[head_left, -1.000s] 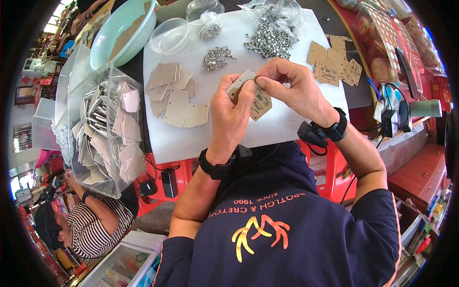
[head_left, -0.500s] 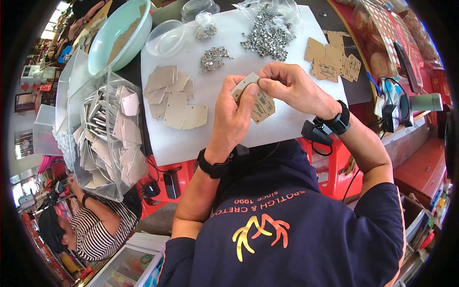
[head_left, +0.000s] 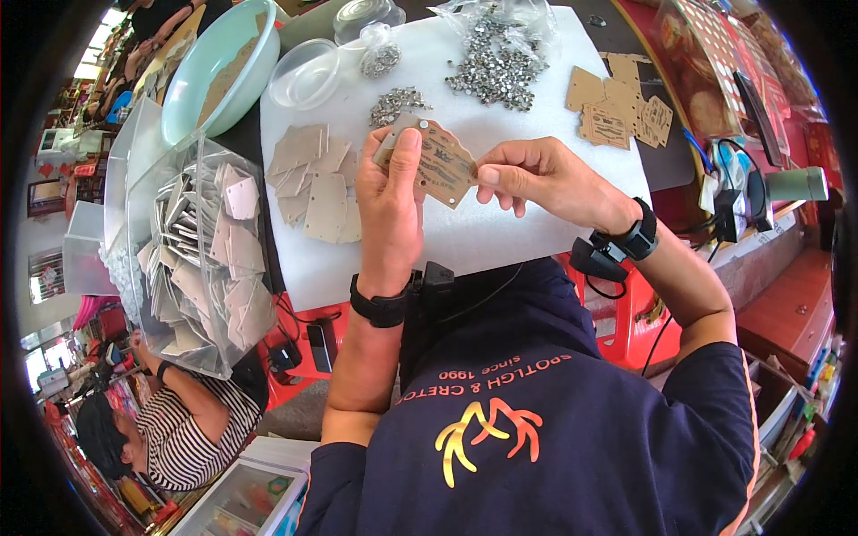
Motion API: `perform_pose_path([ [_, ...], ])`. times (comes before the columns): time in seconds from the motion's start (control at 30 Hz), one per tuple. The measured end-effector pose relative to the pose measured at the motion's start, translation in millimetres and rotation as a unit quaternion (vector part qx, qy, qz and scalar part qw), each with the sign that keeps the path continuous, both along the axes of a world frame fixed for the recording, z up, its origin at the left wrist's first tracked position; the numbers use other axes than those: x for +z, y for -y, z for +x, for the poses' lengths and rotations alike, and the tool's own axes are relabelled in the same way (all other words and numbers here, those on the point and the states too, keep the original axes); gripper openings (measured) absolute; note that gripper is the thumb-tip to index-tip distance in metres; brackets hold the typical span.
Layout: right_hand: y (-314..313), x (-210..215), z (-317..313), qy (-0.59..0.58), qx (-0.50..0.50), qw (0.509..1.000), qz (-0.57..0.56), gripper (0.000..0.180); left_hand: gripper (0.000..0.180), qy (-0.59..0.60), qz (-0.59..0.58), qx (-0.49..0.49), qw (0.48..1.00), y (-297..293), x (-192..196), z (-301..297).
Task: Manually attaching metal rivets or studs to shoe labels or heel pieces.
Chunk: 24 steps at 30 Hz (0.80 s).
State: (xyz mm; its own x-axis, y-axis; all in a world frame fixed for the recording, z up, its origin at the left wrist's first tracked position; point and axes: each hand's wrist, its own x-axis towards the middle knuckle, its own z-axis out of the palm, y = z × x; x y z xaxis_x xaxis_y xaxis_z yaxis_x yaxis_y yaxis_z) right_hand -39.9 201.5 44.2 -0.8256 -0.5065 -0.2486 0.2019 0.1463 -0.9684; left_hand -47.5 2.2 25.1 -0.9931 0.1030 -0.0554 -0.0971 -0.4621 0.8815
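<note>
Probably weighs little, bends stiffly, grips dry rather than slippery, and could crease at the notched corners: brown printed cardboard tag [head_left: 445, 168], raised over smooth white sheet [head_left: 500, 239]. Best taken flat between thumb and fingers, as in left hand [head_left: 389, 201]; right edge pinched by thumb and forefinger of right hand [head_left: 545, 179]. Beyond, loose silvery metal pieces [head_left: 496, 71].

Counted were: own bare hands [head_left: 559, 183], two | held brown printed cardboard tag [head_left: 447, 167], at least one | mint-green oval plastic basin [head_left: 188, 94], one
</note>
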Motion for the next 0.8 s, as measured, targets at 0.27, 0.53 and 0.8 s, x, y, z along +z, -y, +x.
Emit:
perform_pose_path([
  [0.27, 13, 6, -4, -0.017, -0.026, 1.0, 0.005, 0.028, 0.022, -0.001, 0.079, -0.045, 0.996, 9, -3, 10],
  [0.53, 23, 10, -39, -0.072, 0.058, 0.989, 0.114, 0.027, 0.019, 0.021, 0.045, 0.007, 0.999, 26, -18, 28],
  [0.8, 24, -6, -100, -0.182, -0.011, 0.95, 0.253, 0.022, 0.021, 0.01, 0.026, -0.063, 0.998, 50, -44, 35],
])
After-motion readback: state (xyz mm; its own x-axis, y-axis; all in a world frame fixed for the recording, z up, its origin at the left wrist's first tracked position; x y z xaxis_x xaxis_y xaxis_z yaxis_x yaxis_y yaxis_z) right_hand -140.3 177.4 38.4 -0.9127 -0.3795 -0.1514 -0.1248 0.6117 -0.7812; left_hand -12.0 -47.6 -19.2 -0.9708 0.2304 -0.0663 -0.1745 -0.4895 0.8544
